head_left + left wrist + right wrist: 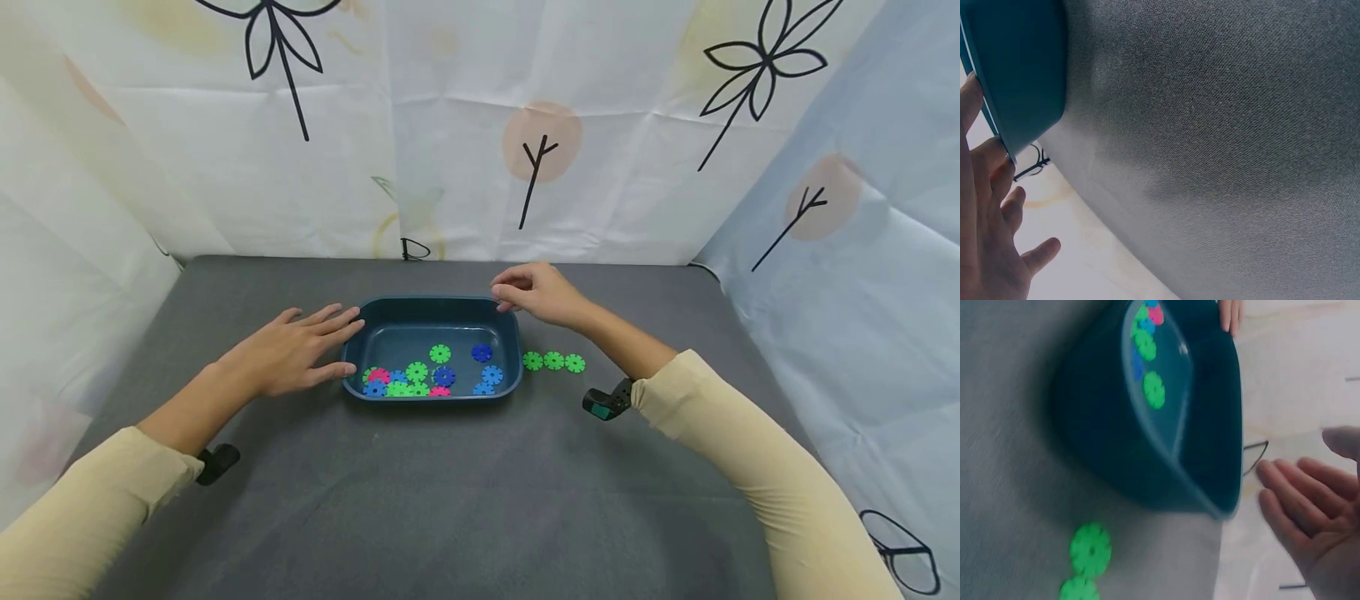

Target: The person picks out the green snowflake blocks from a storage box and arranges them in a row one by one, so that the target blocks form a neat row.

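A dark blue plastic tray (442, 312) holds several notched flower-shaped discs: green (440, 354), dark blue (482, 352), light blue (492, 375) and pink (440, 392). Most of them lie along its near left side. My left hand (300, 354) rests with spread fingers at the tray's left rim; in the left wrist view its fingertips (972, 94) meet the rim. Over the far right corner hovers my right hand (543, 293), fingers loosely bent. The right wrist view shows nothing in that hand (1316, 515). Three green discs (553, 361) lie in a row right of the tray.
A dark grey cloth (450, 500) covers the table. White patterned fabric (465, 125) hangs behind it, with more fabric at the left and right (885, 275) sides. Each wrist carries a small black camera (607, 400).
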Demonstrator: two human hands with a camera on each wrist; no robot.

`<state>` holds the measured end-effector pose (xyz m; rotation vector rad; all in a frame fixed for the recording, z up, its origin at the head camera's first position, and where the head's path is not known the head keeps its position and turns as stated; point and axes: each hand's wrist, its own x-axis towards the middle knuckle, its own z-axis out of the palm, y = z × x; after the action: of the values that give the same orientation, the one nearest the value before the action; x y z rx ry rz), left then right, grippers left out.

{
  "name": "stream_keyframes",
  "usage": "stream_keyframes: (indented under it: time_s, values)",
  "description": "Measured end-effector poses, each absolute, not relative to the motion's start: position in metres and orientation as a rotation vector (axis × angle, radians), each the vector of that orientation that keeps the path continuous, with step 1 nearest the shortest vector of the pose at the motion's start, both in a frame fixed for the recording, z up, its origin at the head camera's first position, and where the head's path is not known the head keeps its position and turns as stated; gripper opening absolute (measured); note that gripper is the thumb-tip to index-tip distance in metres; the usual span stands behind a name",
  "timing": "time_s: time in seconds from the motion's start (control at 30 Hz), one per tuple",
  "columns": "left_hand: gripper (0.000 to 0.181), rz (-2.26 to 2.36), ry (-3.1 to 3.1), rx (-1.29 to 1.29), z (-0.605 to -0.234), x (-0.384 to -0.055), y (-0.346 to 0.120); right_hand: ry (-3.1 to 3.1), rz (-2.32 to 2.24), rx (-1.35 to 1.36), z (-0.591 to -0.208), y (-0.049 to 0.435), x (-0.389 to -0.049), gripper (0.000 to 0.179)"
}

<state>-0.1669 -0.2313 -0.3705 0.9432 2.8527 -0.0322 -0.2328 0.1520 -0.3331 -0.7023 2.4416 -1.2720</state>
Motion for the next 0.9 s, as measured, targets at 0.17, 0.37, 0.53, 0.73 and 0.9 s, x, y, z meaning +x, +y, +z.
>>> stream_keyframes:
  time_s: [0.17,0.37,0.53,0.73,0.9]
  values:
    - [0.075,-0.022,2.85,0.95,-0.373,-0.168,-0.233,2.193,-1.179,-0.596,-0.337,0.131,-0.235,0.045]
    - [0.076,-0.007,2.847,0.958,-0.373,-0.168,-0.235,2.012,-1.063,-0.524,-0.356,0.109,-0.234,0.054]
    - [0.075,0.0,2.852,0.958,-0.372,-0.168,-0.234,1.966,-0.982,-0.519,-0.368,0.095,-0.231,0.05]
    - [0.074,-0.007,2.854,0.966,-0.371,-0.168,-0.233,1.97,-0.932,-0.563,-0.371,0.085,-0.225,0.044]
    - [0.075,-0.008,2.844,0.952,-0.371,-0.168,-0.233,1.956,-0.888,-0.611,-0.373,0.078,-0.223,0.042]
